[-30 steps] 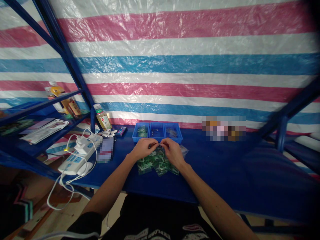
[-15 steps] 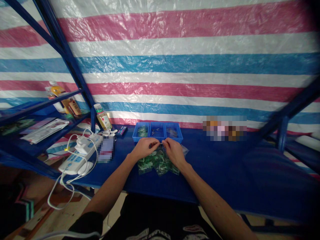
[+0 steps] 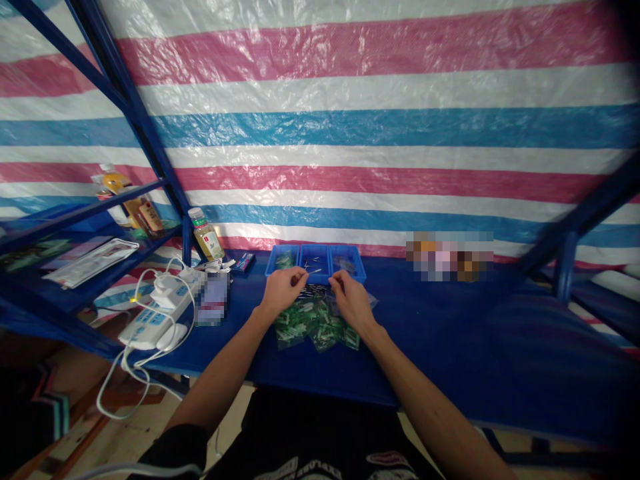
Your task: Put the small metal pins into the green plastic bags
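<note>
My left hand [image 3: 283,290] is closed in a pinch on a thin metal pin [image 3: 315,271], whose free end points right toward my other hand. My right hand [image 3: 353,298] has thumb and forefinger pressed together a short gap away; anything between them is too small to make out. Just behind both hands stands a blue three-part tray [image 3: 362,272]. Its left part has green pieces [image 3: 286,259], the middle a few thin metal pieces [image 3: 313,261], the right small dark pieces. Below the hands lie a pile of dark metal pieces [image 3: 313,291] and clear bags of green pieces [image 3: 293,327].
On the left of the blue table [image 3: 440,347] are a white power strip [image 3: 150,320] with looping cables, a blurred-out flat object [image 3: 213,299], a small dark box [image 3: 244,263] and a bottle [image 3: 207,235]. Blue frame posts and a striped sheet [image 3: 350,127] enclose the table.
My hands have drawn apart from their meeting point above the bags. The thin pin now sticks out from my left hand, and my right hand has shifted slightly right and away from me.
</note>
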A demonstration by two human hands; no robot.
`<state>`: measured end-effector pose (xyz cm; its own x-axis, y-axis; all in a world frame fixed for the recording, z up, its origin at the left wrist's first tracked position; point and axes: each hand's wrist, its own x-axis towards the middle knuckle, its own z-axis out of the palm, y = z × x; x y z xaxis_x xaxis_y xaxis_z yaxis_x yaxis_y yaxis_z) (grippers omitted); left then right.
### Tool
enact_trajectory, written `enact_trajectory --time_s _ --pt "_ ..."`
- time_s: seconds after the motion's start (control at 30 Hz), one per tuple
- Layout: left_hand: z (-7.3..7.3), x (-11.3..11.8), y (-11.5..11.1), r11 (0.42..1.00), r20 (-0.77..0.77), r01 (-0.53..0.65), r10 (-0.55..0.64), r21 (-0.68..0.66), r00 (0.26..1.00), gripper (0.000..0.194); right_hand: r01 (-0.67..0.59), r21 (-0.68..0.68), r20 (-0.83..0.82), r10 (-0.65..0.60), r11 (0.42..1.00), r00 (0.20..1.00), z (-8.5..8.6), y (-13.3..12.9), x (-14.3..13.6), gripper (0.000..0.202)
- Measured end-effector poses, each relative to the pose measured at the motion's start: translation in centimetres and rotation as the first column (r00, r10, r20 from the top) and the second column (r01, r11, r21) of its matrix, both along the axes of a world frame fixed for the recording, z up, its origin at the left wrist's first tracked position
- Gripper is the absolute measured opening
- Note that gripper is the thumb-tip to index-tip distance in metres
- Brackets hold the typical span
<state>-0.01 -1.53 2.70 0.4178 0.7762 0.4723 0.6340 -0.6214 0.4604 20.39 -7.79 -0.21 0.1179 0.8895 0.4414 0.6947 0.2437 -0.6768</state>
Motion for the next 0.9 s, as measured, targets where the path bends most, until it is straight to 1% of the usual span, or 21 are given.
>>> enact_trajectory --time_s 0.07,0.13,0.23,0.37,0.57,0.63,0.73,0.8,0.9 --pt "-0.16 -0.21 0.34 0.994 0.05 -0.11 0.111 -0.026 0.993 0.025 -0.006 0.002 0.004 0.006 1.0 1.0 -0.08 0.05 0.05 0.019" --pt "-0.27 -0.37 0.58 0.98 0.073 -0.191 0.195 -0.055 0.978 0.027 -0.02 0.004 0.017 0.02 1.0 1.0 -0.15 0.04 0.01 0.019" --pt "-0.32 -0.39 0.68 0.967 0.069 -0.241 0.247 -0.087 0.966 0.028 -0.041 -0.004 0.039 0.041 0.999 0.998 -0.23 -0.06 -0.14 0.018" --pt "-0.33 -0.17 0.54 0.973 0.073 -0.203 0.212 -0.114 0.975 0.028 -0.053 0.003 0.046 0.053 0.999 0.998 -0.28 -0.07 -0.15 0.015" --pt "-0.34 -0.15 0.44 0.986 0.092 -0.132 0.141 -0.103 0.986 0.029 -0.057 0.006 0.055 0.057 0.998 0.997 -0.42 0.36 0.48 0.01" --pt "-0.35 -0.17 0.45 0.989 0.098 -0.112 0.121 -0.092 0.988 0.029 -0.071 -0.01 0.104 0.072 0.997 0.992 -0.43 0.42 0.68 0.009" --pt "-0.38 -0.11 0.47 0.994 0.084 -0.081 0.087 -0.076 0.993 0.029 -0.079 -0.047 0.229 0.087 0.996 0.97 -0.39 0.31 0.79 0.015" --pt "-0.41 -0.05 0.46 0.995 0.069 -0.06 0.066 -0.077 0.995 0.029 -0.066 -0.066 0.309 0.083 0.996 0.947 -0.38 0.16 0.74 0.018" --pt "-0.38 0.03 0.37 0.996 0.052 -0.029 0.033 -0.088 0.998 0.031 -0.038 -0.083 0.368 0.066 0.996 0.927 -0.43 -0.01 0.65 0.019"
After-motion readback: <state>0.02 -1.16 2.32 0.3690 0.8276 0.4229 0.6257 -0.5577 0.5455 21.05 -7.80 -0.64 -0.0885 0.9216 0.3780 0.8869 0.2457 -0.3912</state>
